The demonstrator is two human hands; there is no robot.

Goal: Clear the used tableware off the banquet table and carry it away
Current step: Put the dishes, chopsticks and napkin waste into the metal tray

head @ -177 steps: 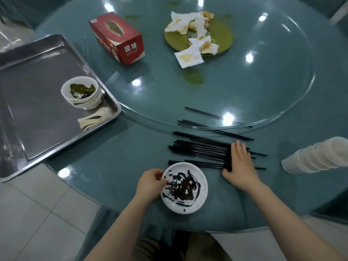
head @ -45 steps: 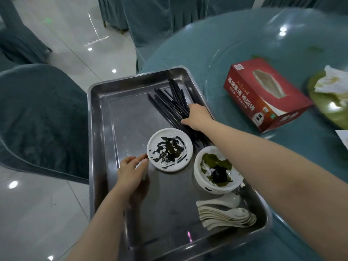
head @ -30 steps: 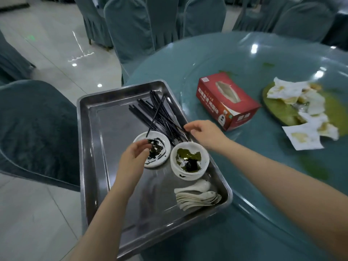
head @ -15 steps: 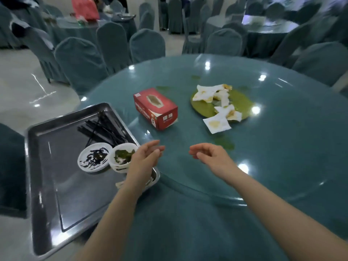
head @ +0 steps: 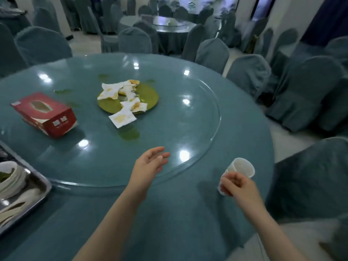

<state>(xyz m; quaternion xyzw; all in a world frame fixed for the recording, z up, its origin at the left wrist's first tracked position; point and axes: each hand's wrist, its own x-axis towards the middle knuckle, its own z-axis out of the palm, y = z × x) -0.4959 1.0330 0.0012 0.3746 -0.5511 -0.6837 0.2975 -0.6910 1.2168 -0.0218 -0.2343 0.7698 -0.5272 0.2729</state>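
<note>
My right hand [head: 237, 186] grips a stack of white cups [head: 242, 168] lying on its side near the right edge of the round teal table [head: 169, 213]. My left hand [head: 149, 163] hovers open over the rim of the glass turntable [head: 197, 129], fingers relaxed and holding nothing. At the far left the steel tray [head: 35, 196] pokes into view with stacked white bowls [head: 10, 178] and white spoons [head: 17, 201] on it. A green plate [head: 148, 95] covered with soiled napkins [head: 122, 115] sits on the turntable.
A red tissue box [head: 45, 113] lies on the turntable's left side. Green spill marks [head: 130, 133] dot the glass. Covered chairs [head: 305, 91] ring the table at right and behind, and another round table [head: 169, 25] stands farther back.
My view swung right, away from the tray. My right hand moved to the right table edge and took hold of the cup stack. My left hand followed over the turntable rim.
</note>
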